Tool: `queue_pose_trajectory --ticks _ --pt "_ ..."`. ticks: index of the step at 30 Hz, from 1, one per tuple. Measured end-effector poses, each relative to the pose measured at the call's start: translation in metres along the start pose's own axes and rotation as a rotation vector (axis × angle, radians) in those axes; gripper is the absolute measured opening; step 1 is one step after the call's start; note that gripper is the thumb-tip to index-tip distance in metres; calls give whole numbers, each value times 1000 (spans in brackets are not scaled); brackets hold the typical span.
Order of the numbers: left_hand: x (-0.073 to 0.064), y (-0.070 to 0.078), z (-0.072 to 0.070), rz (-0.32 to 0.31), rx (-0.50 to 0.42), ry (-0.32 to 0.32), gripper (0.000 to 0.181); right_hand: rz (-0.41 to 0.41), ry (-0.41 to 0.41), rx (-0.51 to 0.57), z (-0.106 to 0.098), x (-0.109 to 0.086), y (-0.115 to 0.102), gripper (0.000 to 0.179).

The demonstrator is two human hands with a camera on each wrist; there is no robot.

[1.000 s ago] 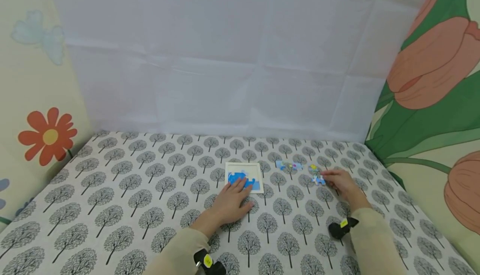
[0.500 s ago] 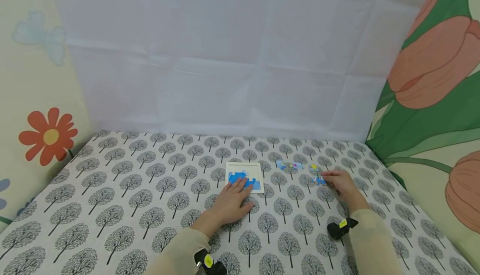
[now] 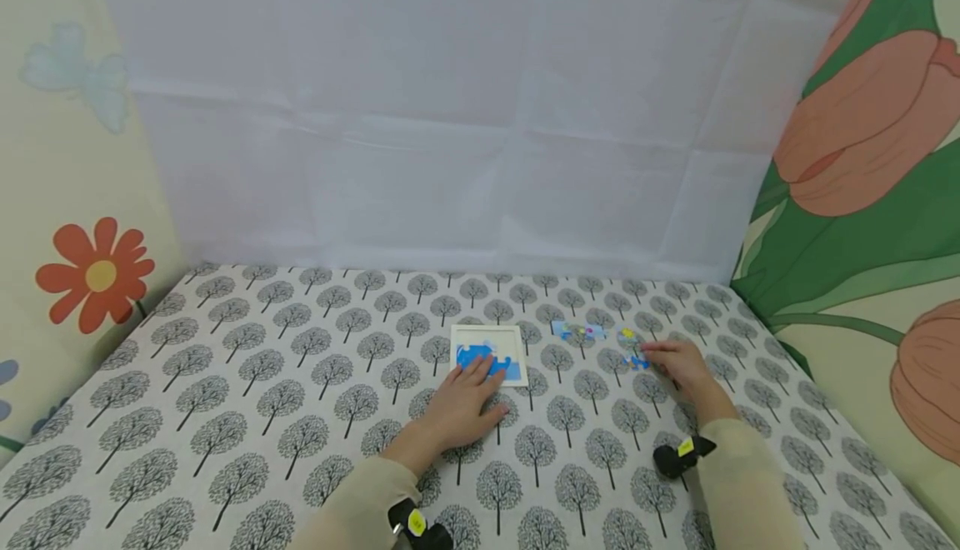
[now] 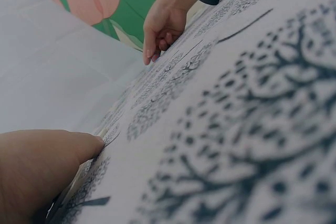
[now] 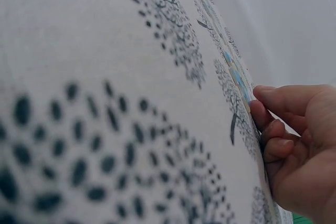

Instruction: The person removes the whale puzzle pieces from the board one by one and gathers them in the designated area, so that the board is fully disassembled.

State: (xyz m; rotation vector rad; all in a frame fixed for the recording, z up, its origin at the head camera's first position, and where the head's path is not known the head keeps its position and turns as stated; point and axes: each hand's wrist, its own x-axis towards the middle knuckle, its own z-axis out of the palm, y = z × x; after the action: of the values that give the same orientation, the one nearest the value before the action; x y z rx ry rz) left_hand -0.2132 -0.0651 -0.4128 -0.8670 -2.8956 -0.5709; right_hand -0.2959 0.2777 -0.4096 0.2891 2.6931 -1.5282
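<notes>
In the head view a small jigsaw puzzle with a cream-white frame (image 3: 486, 329) lies on the tree-print cloth, and blue pieces (image 3: 504, 368) fill its lower part. My left hand (image 3: 463, 407) rests on the front of it with fingers spread and extended, hiding the lower left corner. Off to the right, thumb and forefinger of my right hand (image 3: 681, 367) pinch the right edge of a blue puzzle piece (image 3: 636, 362). The right wrist view shows those fingertips low over the cloth beside bluish pieces (image 5: 239, 80), the other fingers curled under.
A piece with a yellow patch (image 3: 627, 333) lies just behind the right fingertips. Several light-blue pieces (image 3: 577, 331) form a strip between it and the frame. A white sheet (image 3: 420, 142) hangs along the cloth's back edge, and flower-painted walls stand at both sides.
The piece at my right fingertips has gone from light blue and white to a narrower, deeper blue look. My left hand and the framed puzzle stay where they were.
</notes>
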Motion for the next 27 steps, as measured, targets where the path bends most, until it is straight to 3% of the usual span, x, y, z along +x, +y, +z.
queue_pose_trajectory --ticks 4,12,17,22,27 --pt "0 0 0 2 -3 -1 53 8 6 16 -2 -1 -1 29" --pt "1 0 -2 21 -3 21 53 115 40 99 -4 1 -7 40" --pt "2 0 -4 21 -4 21 53 126 25 150 -5 -1 -12 41" --pt "2 -1 -3 3 -24 12 53 95 -4 210 -7 -5 -18 40" --pt "0 -1 -1 -6 -43 14 54 53 -25 161 -3 -8 -28 43"
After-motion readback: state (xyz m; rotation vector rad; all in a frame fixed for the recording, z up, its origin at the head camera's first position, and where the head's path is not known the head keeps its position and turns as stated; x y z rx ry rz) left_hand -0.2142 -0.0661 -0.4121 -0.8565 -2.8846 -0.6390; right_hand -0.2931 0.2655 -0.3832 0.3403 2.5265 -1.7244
